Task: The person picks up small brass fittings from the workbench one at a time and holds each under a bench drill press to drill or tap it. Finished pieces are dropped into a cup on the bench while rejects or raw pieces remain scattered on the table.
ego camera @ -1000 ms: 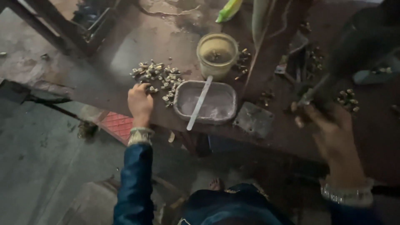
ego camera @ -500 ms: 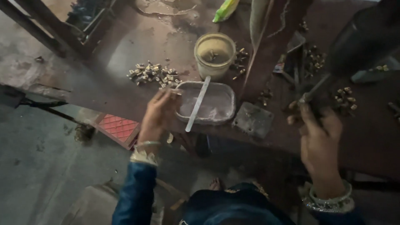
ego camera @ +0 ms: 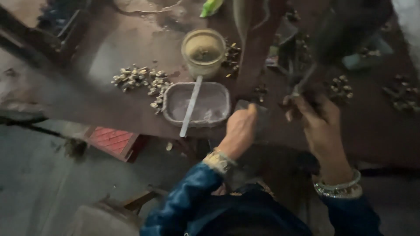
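A grey tray (ego camera: 197, 104), round tub (ego camera: 204, 51) and upright post (ego camera: 256, 48) crowd the bench; its left stays open.

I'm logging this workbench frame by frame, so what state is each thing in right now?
left hand: fingertips on a small flat block at the bench edge
flat block: lying flat, mostly hidden by the hand
right hand: closed on a thin tool
thin tool: tilted, blurred
rectangular tray: open, pale residue inside
stick: lying across the tray
round jar: upright, lidless
pile of small pieces: loose heap
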